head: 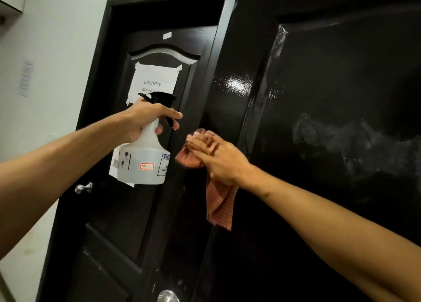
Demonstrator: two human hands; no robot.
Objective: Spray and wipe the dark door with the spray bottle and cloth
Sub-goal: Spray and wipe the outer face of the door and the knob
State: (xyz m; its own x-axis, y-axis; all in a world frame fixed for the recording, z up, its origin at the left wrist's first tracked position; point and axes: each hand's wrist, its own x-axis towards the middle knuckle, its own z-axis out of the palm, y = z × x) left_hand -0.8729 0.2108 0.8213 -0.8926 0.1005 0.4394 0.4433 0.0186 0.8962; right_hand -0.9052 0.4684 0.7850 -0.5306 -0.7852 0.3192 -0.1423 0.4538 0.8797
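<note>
A glossy dark door (330, 96) fills the right side, streaked with wet smears on its panel. My left hand (145, 119) grips the neck of a white spray bottle (143, 162) with a black trigger head, held up in front of the left door. My right hand (218, 158) holds a reddish checked cloth (219, 207) bunched under its fingers against the left edge of the dark door; the cloth's free end hangs down below the hand.
A second dark door (159, 210) at the left carries a taped paper sign (155, 83) reading "Laundry Machine" and a metal knob (83, 187). Another metal knob (168, 296) shows at the bottom. A pale wall (45, 73) with a paper notice lies at the left.
</note>
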